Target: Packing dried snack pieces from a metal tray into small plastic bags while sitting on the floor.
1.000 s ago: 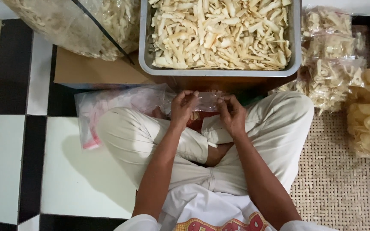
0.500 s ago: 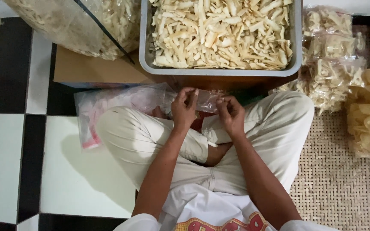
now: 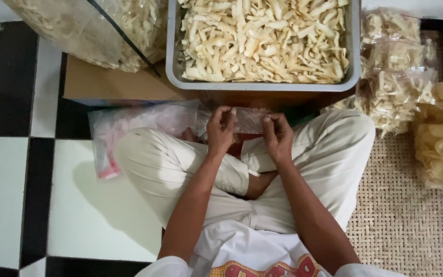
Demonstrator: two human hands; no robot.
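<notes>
Left hand (image 3: 221, 129), right hand (image 3: 278, 134) pinch small clear bag (image 3: 248, 121) at frame centre, stretched between them; grey chip tray (image 3: 262, 84) just above.

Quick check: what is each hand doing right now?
Left hand: closed, pinching the small clear plastic bag.
Right hand: closed, pinching the same bag's other end.

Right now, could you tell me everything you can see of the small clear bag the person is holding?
The small clear bag is thin, glossy, see-through plastic and looks empty. It is stretched roughly level between the left hand and right hand, pinched by the fingertips at each end, above the crossed legs and just below the grey tray.
</notes>
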